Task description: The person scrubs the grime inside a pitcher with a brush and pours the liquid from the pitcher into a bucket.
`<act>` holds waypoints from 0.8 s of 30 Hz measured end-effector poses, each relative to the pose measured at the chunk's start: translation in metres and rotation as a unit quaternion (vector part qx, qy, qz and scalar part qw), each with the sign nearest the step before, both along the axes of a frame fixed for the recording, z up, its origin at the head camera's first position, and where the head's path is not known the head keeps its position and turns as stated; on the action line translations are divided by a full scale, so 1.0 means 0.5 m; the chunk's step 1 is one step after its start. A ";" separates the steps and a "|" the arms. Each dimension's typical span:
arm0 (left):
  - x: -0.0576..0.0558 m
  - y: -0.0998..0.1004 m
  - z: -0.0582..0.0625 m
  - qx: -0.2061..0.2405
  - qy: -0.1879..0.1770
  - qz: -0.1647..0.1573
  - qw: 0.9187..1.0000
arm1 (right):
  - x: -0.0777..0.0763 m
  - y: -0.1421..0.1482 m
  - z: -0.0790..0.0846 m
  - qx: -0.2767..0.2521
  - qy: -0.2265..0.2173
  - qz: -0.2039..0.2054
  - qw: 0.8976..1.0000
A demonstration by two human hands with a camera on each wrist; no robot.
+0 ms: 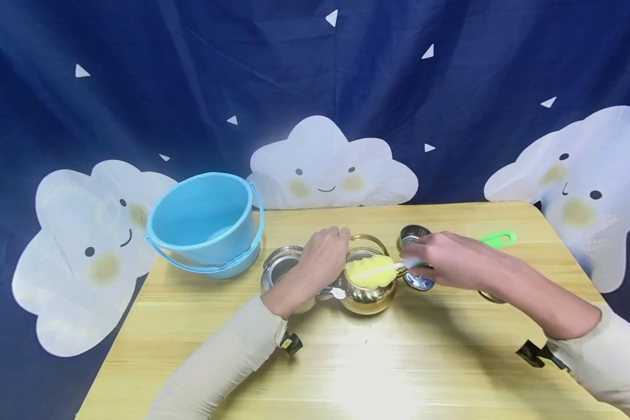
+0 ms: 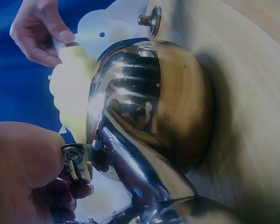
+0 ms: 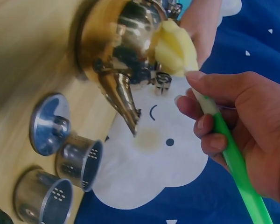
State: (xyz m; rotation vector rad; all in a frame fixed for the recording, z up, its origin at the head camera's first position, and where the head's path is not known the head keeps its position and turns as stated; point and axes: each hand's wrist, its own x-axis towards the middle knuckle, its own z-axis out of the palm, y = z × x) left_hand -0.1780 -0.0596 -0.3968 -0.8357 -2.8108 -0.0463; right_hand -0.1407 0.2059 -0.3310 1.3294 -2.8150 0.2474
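Observation:
A shiny gold teapot [image 1: 367, 304] with an arched handle stands on the table, its lid off. At the left end of that handle, my left hand [image 1: 321, 256] grips it with curled fingers, close to the metal bracket [image 2: 77, 163]. My right hand [image 1: 446, 259] holds a sponge brush by its white and green handle [image 3: 238, 172], thumb and fingers wrapped round it. The brush's yellow sponge head [image 1: 370, 272] lies at the teapot's open mouth; whether part of it is inside, I cannot tell.
Left of the gold teapot sits a second metal teapot [image 1: 269, 281], partly behind my left arm. A blue bucket [image 1: 231, 265] stands farther left. Two perforated metal strainers [image 3: 77, 161] and a silver lid [image 3: 49, 122] are to the right. A gold-rimmed piece [image 1: 490, 297] lies under my right forearm.

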 end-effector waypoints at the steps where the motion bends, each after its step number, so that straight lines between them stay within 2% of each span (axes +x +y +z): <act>1: 0.000 0.000 0.001 0.000 -0.001 0.000 1.000 | 0.002 0.001 -0.004 -0.005 -0.001 -0.004 1.000; 4: 0.001 0.000 0.002 -0.001 0.002 -0.001 1.000 | 0.010 0.001 -0.013 -0.015 0.002 -0.021 1.000; 8: 0.001 0.000 0.002 -0.004 0.008 -0.006 1.000 | 0.019 -0.005 -0.023 -0.010 0.034 -0.031 0.999; 14: 0.003 -0.001 0.001 -0.008 0.019 -0.009 1.000 | 0.036 -0.016 -0.034 0.013 0.139 -0.028 0.990; 18: 0.005 -0.001 0.003 -0.008 0.024 -0.014 1.000 | 0.053 -0.027 -0.034 0.047 0.215 -0.024 0.975; 21: 0.005 -0.001 0.004 -0.009 0.020 -0.015 1.000 | 0.065 -0.038 -0.032 0.069 0.277 -0.019 0.958; 24: 0.005 -0.001 0.006 -0.012 0.017 -0.015 1.000 | 0.073 -0.051 -0.033 0.064 0.342 -0.025 0.937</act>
